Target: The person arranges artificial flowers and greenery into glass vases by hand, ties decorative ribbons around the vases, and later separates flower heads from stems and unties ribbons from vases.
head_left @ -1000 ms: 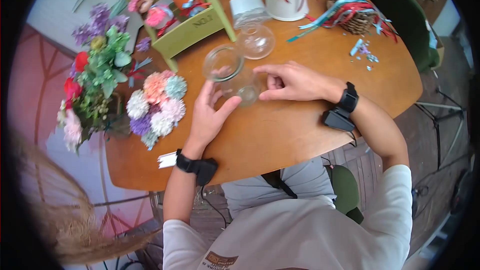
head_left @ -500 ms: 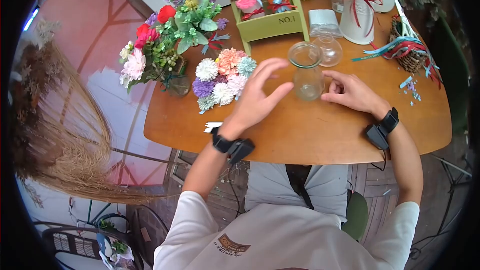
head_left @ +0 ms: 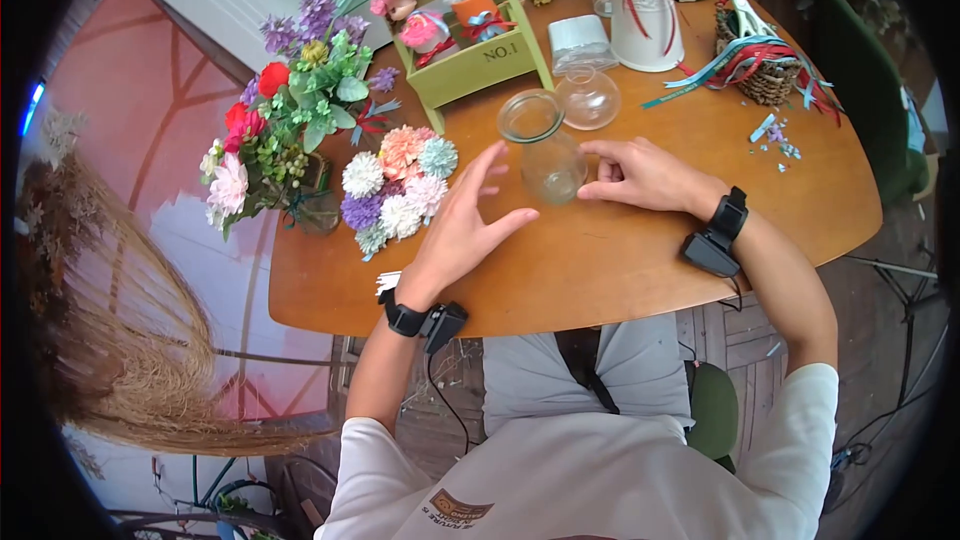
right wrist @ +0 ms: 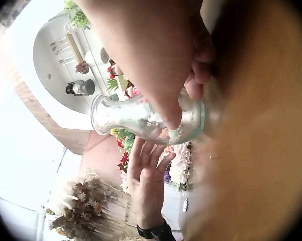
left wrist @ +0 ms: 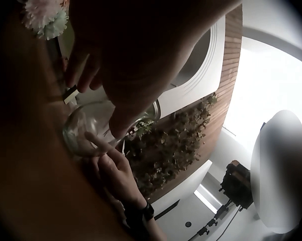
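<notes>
A clear glass vase (head_left: 552, 165) with a flared rim stands upright on the wooden table; the right wrist view also has the vase (right wrist: 143, 120). My right hand (head_left: 650, 177) is at its right side, index finger and thumb at the glass and the other fingers curled in. To the left of the vase my left hand (head_left: 465, 225) is held with fingers and thumb spread, a gap between it and the glass. Left of that hand lies a cluster of pastel artificial flowers (head_left: 400, 185).
Behind the vase are a round glass bowl (head_left: 590, 102), a green box with dolls (head_left: 480, 65) and a white pitcher (head_left: 645, 30). A flower bouquet (head_left: 300, 110) stands at the left. A wicker basket with ribbons (head_left: 768, 78) and small scraps (head_left: 775, 135) are at the right.
My left hand has moved off the vase to its left and its fingers have spread. The right hand stays by the vase. The head view has shifted.
</notes>
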### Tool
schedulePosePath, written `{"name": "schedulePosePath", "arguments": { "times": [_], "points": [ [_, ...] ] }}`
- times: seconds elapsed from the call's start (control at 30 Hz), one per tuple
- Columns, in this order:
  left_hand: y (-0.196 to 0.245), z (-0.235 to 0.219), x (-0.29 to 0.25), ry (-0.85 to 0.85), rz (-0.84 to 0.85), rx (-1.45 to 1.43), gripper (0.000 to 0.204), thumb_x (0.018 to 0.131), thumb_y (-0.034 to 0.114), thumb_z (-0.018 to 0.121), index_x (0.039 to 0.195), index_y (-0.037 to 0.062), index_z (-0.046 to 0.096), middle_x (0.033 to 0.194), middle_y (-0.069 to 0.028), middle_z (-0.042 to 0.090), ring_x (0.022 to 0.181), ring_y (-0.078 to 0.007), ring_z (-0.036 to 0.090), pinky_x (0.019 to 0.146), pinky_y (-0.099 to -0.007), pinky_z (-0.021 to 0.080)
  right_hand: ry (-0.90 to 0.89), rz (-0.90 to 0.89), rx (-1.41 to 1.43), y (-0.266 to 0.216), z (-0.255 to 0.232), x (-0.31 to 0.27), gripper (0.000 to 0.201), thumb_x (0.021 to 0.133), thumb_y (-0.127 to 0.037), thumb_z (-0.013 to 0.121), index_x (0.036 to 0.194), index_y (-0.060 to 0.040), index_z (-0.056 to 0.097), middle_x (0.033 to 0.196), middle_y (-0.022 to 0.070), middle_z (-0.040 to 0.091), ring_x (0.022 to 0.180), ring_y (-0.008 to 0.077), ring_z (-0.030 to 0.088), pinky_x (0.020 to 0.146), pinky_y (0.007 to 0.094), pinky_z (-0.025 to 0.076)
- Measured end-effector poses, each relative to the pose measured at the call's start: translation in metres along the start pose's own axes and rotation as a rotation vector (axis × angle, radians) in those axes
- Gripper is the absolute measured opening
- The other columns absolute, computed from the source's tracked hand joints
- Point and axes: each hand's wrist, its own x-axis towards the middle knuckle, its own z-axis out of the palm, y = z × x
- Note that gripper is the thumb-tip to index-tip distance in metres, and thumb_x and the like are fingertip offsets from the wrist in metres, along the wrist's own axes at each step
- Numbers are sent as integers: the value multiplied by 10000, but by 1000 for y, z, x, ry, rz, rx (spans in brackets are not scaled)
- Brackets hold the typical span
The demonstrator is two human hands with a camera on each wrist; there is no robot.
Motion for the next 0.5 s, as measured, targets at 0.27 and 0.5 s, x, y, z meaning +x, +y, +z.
{"name": "schedulePosePath", "arguments": {
  "times": [0.27,0.5],
  "points": [
    [-1,26,43,-95,-145,-211,801,827,279,842,1460,26,420,1401,-180,545,1259,-275,582,1004,-399,522,2,8,-51,4,1,2,666,911,-426,718,1364,34,552,795,135,697,702,282,674,679,388,541],
    [-28,12,63,-60,-210,-348,663,899,124,766,1436,-26,408,1384,-144,555,1277,-212,553,1052,-368,484,-29,10,-24,10,-1,2,566,945,-362,676,1344,27,574,807,143,700,741,283,682,718,387,543]
  ]
}}
